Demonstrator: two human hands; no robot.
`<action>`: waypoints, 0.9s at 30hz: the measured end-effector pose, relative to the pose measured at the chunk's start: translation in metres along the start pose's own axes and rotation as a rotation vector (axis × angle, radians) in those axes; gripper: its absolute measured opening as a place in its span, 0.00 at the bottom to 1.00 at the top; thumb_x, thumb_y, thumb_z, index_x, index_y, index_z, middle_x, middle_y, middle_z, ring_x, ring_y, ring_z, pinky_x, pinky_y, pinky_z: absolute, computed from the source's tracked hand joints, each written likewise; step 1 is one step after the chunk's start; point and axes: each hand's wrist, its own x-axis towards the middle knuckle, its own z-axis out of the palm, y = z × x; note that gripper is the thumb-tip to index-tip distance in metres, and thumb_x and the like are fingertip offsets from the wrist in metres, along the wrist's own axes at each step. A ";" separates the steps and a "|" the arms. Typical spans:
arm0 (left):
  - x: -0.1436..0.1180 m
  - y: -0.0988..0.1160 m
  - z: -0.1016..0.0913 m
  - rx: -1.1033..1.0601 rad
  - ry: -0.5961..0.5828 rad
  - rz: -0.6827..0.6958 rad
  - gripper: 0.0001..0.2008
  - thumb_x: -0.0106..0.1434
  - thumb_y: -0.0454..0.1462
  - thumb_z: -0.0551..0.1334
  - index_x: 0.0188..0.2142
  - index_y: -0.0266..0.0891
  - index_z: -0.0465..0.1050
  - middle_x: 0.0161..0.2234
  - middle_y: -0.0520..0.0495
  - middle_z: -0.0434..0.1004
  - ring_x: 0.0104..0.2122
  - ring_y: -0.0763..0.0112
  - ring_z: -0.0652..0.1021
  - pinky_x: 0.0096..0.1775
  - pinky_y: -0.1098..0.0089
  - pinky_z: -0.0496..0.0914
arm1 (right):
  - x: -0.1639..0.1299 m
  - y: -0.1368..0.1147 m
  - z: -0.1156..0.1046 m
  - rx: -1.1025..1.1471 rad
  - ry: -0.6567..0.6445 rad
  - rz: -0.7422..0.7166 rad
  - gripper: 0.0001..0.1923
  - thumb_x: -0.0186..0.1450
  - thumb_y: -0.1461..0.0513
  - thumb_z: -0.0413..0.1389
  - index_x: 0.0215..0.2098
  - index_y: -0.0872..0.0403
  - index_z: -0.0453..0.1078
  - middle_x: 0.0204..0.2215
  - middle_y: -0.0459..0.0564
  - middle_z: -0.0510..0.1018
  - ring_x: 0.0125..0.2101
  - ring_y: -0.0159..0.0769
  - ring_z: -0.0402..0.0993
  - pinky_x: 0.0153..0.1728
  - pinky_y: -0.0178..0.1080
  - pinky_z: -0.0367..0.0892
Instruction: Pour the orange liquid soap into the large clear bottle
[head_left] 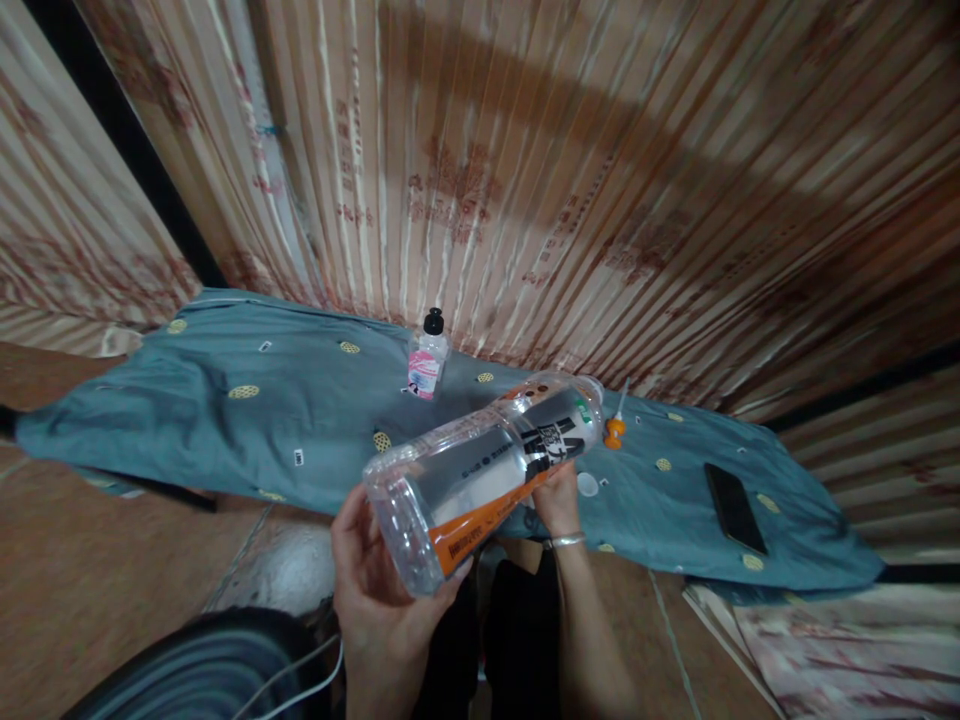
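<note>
A large clear plastic bottle (480, 475) with an orange, white and black label lies tilted across both my hands, above the covered table. My left hand (394, 595) is wrapped round its base. Farther along, my right hand (557, 497) grips the bottle from beneath near the neck; its fingers are mostly hidden behind the bottle. The neck end points to the upper right. Close to it, on the cloth, stands a small orange item (615, 430) with a thin pale stem. A small round whitish disc (587, 485) lies beside my right hand.
A pump-top bottle (426, 365) with a pink label and black top stands at the table's back edge. A black phone (735, 508) lies at the right on the blue-green cloth (300, 400). Pleated curtain (450, 180) hangs behind. A dark ribbed round object (217, 670) and white cable are lower left.
</note>
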 end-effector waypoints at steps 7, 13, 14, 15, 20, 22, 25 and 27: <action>-0.001 -0.002 -0.002 0.020 0.026 -0.001 0.42 0.41 0.38 0.81 0.57 0.46 0.74 0.59 0.41 0.74 0.50 0.54 0.81 0.47 0.63 0.79 | 0.000 0.004 0.001 0.002 0.008 -0.018 0.24 0.52 0.54 0.64 0.45 0.52 0.68 0.39 0.56 0.83 0.42 0.52 0.81 0.46 0.51 0.77; 0.000 -0.002 -0.003 0.044 0.029 -0.008 0.43 0.40 0.38 0.81 0.57 0.44 0.73 0.56 0.41 0.76 0.51 0.54 0.81 0.48 0.63 0.78 | 0.000 0.003 0.000 -0.001 -0.007 -0.031 0.25 0.51 0.55 0.65 0.45 0.52 0.68 0.37 0.54 0.83 0.40 0.50 0.82 0.43 0.48 0.78; 0.001 -0.001 -0.003 0.045 0.025 -0.006 0.43 0.40 0.38 0.81 0.57 0.44 0.73 0.56 0.41 0.76 0.51 0.53 0.81 0.48 0.63 0.78 | 0.000 0.002 0.000 0.004 -0.008 -0.034 0.25 0.51 0.55 0.65 0.46 0.52 0.68 0.38 0.54 0.83 0.40 0.49 0.82 0.43 0.47 0.78; 0.001 -0.001 -0.003 0.046 0.022 -0.005 0.43 0.40 0.38 0.81 0.57 0.43 0.73 0.56 0.41 0.76 0.51 0.53 0.81 0.48 0.63 0.78 | 0.000 0.001 0.000 0.012 -0.009 -0.039 0.26 0.51 0.55 0.65 0.46 0.52 0.67 0.38 0.53 0.83 0.41 0.49 0.82 0.44 0.47 0.78; 0.001 0.000 -0.003 0.056 0.028 -0.006 0.43 0.39 0.39 0.81 0.57 0.44 0.73 0.56 0.41 0.77 0.51 0.53 0.81 0.47 0.62 0.79 | -0.001 -0.007 0.000 0.073 -0.020 -0.064 0.29 0.53 0.54 0.65 0.50 0.52 0.66 0.41 0.52 0.83 0.44 0.48 0.81 0.48 0.49 0.76; 0.001 0.001 -0.002 0.063 0.026 -0.011 0.43 0.39 0.39 0.81 0.57 0.43 0.73 0.54 0.41 0.78 0.50 0.52 0.81 0.47 0.61 0.79 | -0.001 -0.009 0.001 0.077 -0.018 -0.055 0.29 0.53 0.55 0.66 0.51 0.53 0.66 0.41 0.53 0.83 0.44 0.48 0.81 0.47 0.49 0.77; 0.000 0.002 -0.002 0.076 0.017 -0.023 0.42 0.41 0.39 0.80 0.57 0.43 0.73 0.53 0.41 0.79 0.50 0.52 0.81 0.47 0.60 0.79 | -0.001 -0.009 0.001 0.055 -0.007 -0.033 0.28 0.52 0.55 0.65 0.50 0.53 0.66 0.40 0.54 0.83 0.43 0.49 0.81 0.47 0.50 0.76; -0.001 0.002 -0.001 0.071 0.017 -0.020 0.42 0.42 0.39 0.80 0.58 0.43 0.72 0.53 0.41 0.79 0.50 0.52 0.81 0.47 0.61 0.79 | -0.001 -0.009 0.000 0.047 0.005 -0.015 0.27 0.52 0.56 0.64 0.48 0.53 0.66 0.39 0.54 0.83 0.43 0.50 0.81 0.47 0.51 0.76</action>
